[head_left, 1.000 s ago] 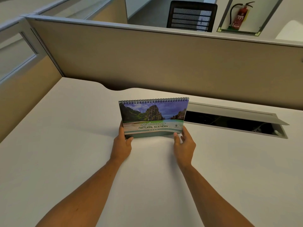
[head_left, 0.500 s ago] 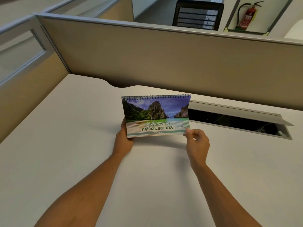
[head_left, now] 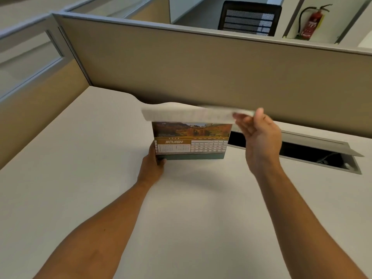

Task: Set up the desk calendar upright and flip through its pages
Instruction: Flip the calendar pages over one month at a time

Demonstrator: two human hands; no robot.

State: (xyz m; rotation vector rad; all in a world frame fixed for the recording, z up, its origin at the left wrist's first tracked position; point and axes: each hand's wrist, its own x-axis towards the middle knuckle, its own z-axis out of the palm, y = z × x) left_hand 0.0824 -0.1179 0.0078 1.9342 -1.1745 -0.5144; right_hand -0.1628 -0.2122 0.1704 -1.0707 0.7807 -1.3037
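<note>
Even, soft overhead light; lifted page (head_left: 189,114) motion-blurred; wide-angle bowing at edges.

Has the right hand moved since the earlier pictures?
Yes. The right hand has gone up from the calendar's lower right corner, lifting the cover page to the top edge, and now overlaps the cable slot in the desk.

Desk calendar (head_left: 191,144) stands upright on the desk, cover page lifted (January showing).

Upright calendar (head_left: 191,142), cover page (head_left: 189,114) lifted
</note>
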